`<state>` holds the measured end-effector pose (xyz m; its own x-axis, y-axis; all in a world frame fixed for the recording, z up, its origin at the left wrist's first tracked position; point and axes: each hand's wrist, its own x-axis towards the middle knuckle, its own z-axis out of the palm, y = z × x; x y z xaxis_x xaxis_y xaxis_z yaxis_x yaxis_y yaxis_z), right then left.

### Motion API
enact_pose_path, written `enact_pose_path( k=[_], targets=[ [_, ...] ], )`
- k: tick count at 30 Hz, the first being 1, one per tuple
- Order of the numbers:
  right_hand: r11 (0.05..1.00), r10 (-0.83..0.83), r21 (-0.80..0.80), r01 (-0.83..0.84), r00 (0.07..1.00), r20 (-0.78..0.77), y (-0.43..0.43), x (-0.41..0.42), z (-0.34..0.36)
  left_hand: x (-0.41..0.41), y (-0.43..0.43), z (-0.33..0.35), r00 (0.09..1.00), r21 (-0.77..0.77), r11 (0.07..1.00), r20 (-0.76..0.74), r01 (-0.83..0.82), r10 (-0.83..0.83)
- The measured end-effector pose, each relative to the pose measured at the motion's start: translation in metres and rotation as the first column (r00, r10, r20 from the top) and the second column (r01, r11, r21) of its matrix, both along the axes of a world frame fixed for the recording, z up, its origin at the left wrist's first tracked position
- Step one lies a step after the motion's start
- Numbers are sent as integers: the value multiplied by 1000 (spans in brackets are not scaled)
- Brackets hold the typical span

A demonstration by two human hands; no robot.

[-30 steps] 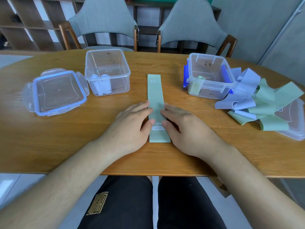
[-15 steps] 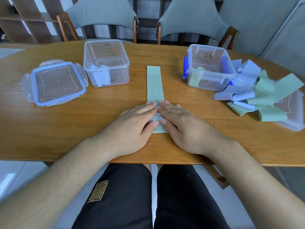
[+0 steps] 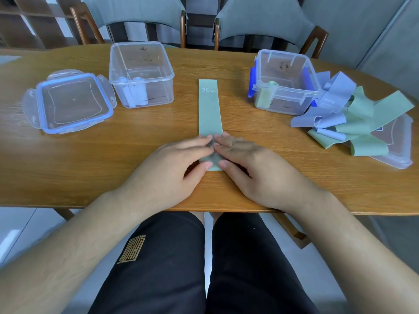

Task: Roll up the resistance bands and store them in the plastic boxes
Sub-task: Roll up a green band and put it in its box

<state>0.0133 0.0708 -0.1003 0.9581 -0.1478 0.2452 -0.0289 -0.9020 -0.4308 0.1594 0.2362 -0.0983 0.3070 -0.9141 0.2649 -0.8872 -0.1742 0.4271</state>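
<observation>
Sits at a wooden worktop with a green band laid flat and straight at the middle, running from 6 to 12 o'clock, "30 LB" printed at its far end. Presses left hand and right hand side by side on the band's near end: fingers straight and flat, fingertips meeting over the strip, thumbs at its near edge. Grips nothing; only presses down. Cannot tell of any fold beneath the fingers

Has the left box at 10 o'clock, open, clear, with pale rolls standing near its front left corner. Has a blue-rimmed lid at 9 o'clock, lying flat just beside that box. Has the right box at 1 o'clock, open, clear with blue latches, a green roll against its left wall. Has a loose pile of lavender and green bands at 2 o'clock, touching the right box and draped partly over a second lid near the worktop's right edge. Faces two grey chairs at 12 o'clock, beyond the worktop
</observation>
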Motion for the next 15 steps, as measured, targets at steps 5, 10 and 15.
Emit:
enact_pose_path(
  k=[5,10,15],
  targets=[
    [997,-11,72,6,996,83,4,-8,4,-1,6,0,999,-60,998,-47,-3,1],
    [993,6,116,-9,1000,28,0,-6,12,1,4,3,997,-46,999,-80,20,-23],
    [993,17,114,-18,1000,12,-4,2,17,3,1,8,993,-27,1000,-117,9,-12]
  ],
)
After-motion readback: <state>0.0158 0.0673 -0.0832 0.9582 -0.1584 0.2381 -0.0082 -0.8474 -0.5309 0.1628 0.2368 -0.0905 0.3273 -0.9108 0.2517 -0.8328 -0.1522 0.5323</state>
